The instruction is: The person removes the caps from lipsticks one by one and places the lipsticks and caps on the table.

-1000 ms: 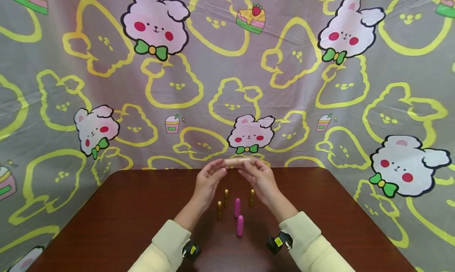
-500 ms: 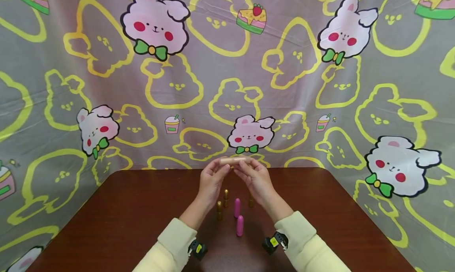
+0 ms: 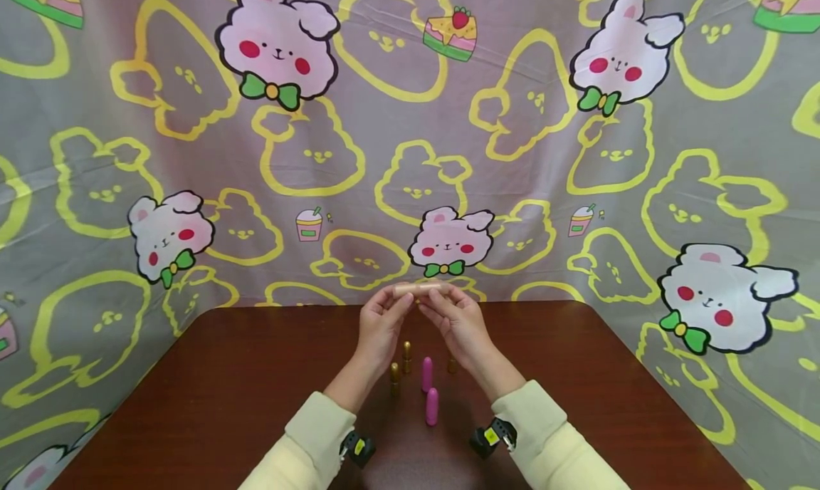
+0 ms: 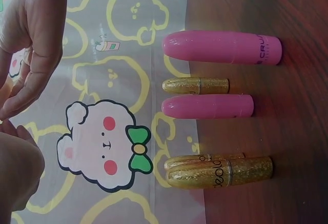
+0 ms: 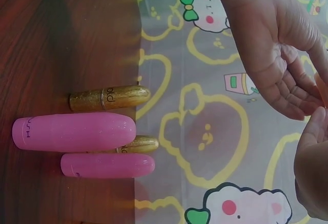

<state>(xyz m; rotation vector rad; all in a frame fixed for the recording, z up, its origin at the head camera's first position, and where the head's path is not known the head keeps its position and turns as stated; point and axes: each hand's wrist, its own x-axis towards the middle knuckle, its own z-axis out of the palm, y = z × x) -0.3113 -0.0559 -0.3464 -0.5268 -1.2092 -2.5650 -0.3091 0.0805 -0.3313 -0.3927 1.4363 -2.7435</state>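
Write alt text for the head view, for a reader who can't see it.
A person's left hand and right hand hold a slim pale tube crosswise above a brown table. On it stand two pink tubes and three gold tubes, before a cartoon-print cloth.

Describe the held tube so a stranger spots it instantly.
Find the brown table, then the left hand and right hand above it. They hold a beige tube between them. It lies sideways, while the pink tubes and gold tubes stand upright.
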